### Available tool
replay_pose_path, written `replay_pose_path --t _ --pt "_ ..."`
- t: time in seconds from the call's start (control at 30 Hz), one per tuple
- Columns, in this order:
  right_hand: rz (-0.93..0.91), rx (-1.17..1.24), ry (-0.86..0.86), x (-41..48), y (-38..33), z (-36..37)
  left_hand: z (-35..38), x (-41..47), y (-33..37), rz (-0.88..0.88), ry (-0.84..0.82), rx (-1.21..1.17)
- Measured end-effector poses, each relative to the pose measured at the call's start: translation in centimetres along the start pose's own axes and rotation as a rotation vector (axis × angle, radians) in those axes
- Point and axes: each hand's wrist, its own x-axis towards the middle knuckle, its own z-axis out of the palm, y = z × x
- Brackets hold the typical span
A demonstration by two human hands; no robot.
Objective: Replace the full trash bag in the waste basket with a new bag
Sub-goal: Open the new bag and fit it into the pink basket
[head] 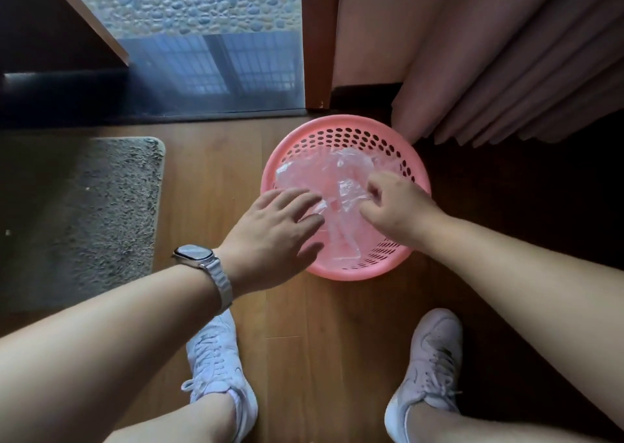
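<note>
Wooden floor point(209, 179): pink waste basket point(341, 273) emptied, clear new bag point(324, 179) crumpled inside, left hand point(273, 226) spread, right hand point(395, 206) pinching it; rim unlined.

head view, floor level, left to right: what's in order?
Rug → watch → left hand → clear bag → right hand → curtain. Both hands are over the pink basket, so it has no clean slot in the order.

I see a wooden floor point(209, 185) carrying the pink waste basket point(337, 131) near the curtain point(506, 71); a grey mat point(101, 206) lies left; two white shoes point(216, 358) stand nearer me.
</note>
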Motion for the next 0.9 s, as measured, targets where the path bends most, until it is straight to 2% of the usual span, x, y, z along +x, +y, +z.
replay_pose_path --t 0.13,0.2,0.33,0.47,0.53,0.73,0.8,0.9 --pt "-0.048 -0.163 0.058 -2.2 1.7 -2.4 0.3 1.1 1.0 0.069 -0.225 0.008" --pt "-0.038 -0.232 0.078 -3.7 3.4 -3.3 0.5 1.2 0.6 0.115 -0.264 0.06" --pt "0.036 -0.391 0.143 -6.1 6.7 -4.9 0.3 0.5 -0.3 0.189 -0.172 0.064" --pt "0.144 -0.585 0.024 -7.6 7.9 -5.6 -0.4 -0.6 -0.5 0.235 -0.105 0.051" --pt "0.047 -0.623 0.06 -7.8 7.5 -5.6 -0.5 -0.9 -0.1 0.268 -0.092 0.046" --pt "-0.471 -0.644 0.26 -7.4 3.4 -3.9 -0.3 -1.1 1.1 0.327 -0.136 0.004" --pt "-0.548 -0.719 0.217 -7.3 2.6 -3.0 -0.2 -1.1 1.3 0.36 -0.128 0.007" --pt "-0.631 -0.806 0.053 -6.8 2.2 -1.7 -0.3 -1.2 1.4 0.373 -0.104 0.006"
